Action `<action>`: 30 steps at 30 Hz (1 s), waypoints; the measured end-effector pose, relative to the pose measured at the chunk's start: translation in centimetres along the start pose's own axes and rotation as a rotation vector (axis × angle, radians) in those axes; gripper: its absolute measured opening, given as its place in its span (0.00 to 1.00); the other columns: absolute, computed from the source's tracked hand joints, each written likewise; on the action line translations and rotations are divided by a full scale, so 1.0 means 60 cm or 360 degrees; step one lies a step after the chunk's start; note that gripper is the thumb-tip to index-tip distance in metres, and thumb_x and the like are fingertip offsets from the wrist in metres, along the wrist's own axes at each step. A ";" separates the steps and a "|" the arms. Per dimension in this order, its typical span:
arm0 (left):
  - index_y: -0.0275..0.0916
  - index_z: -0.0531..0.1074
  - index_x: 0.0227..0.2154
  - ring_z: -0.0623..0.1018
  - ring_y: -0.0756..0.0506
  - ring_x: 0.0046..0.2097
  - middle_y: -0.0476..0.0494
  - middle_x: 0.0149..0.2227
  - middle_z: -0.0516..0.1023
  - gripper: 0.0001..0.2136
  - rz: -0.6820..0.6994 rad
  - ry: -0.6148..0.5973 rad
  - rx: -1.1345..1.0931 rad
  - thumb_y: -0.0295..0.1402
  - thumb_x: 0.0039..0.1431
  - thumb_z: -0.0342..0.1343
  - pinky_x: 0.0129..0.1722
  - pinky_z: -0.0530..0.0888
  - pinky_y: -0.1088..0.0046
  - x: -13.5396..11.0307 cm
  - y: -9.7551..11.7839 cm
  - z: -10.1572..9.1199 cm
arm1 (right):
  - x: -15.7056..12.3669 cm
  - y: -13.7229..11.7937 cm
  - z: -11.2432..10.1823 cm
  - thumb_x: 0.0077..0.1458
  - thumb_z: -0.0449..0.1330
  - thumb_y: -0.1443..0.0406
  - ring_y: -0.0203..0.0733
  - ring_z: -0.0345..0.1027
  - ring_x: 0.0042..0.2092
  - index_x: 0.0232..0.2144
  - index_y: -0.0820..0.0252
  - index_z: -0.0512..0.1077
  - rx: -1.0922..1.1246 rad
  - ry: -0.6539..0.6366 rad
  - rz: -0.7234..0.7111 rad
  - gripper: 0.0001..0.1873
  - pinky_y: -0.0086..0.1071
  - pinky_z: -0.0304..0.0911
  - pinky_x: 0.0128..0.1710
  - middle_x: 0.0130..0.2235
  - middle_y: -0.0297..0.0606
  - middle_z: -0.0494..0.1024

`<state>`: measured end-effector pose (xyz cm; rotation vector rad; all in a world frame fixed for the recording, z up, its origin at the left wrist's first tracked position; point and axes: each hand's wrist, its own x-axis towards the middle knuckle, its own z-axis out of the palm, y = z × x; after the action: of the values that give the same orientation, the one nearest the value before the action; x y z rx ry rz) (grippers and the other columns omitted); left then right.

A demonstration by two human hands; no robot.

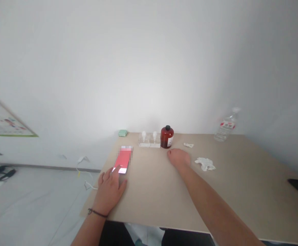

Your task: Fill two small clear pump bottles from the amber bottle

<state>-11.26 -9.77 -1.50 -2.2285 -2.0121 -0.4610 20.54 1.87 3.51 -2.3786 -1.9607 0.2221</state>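
while my left hand (110, 193) rests on a smartphone (123, 160), its fingers spread apart and the index fingertip (115, 169) touches the lit red screen; the top of the screen is blurred. the phone lies on the beige tabletop (241, 194), to the left of and nearer to me than an amber glass bottle (167, 137) with a black cap and white label. a cord bracelet (97, 213) circles my left wrist. my right hand (179, 158), fingers curled together and holding nothing, lies on the tabletop just in front of the bottle. just left of the bottle is a clear rack (149, 143) with two white dropper-like pieces (144, 136); farther left, a small green case (122, 133). to the bottle's right are a tissue scrap (188, 145), a crumpled tissue (205, 164) and, well apart, a clear plastic water bottle (227, 125).
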 end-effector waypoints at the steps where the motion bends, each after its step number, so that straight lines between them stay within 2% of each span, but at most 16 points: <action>1: 0.36 0.62 0.62 0.67 0.33 0.63 0.32 0.58 0.74 0.26 -0.0002 -0.0012 -0.0001 0.40 0.64 0.49 0.63 0.59 0.46 0.000 0.001 -0.001 | 0.000 0.000 0.000 0.65 0.44 0.61 0.56 0.77 0.49 0.44 0.63 0.80 -0.0001 -0.0001 0.0001 0.26 0.44 0.68 0.47 0.48 0.55 0.82; 11: 0.35 0.62 0.61 0.67 0.34 0.63 0.33 0.59 0.74 0.24 -0.0012 0.0008 0.0015 0.38 0.65 0.50 0.64 0.59 0.46 -0.002 0.013 -0.014 | 0.005 0.001 0.003 0.65 0.43 0.61 0.55 0.77 0.49 0.45 0.64 0.80 0.0008 0.0001 -0.0007 0.26 0.45 0.68 0.47 0.47 0.56 0.81; 30: 0.35 0.62 0.62 0.67 0.34 0.64 0.33 0.59 0.73 0.24 -0.0013 0.0034 0.0007 0.38 0.65 0.51 0.64 0.58 0.46 -0.003 0.009 -0.006 | 0.007 -0.001 0.003 0.65 0.44 0.61 0.55 0.76 0.49 0.45 0.64 0.80 -0.0005 -0.0003 -0.0005 0.26 0.44 0.68 0.46 0.49 0.55 0.81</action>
<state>-10.81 -10.08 -1.16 -2.2040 -2.0106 -0.4783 20.50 2.28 3.28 -2.3776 -1.9671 0.2214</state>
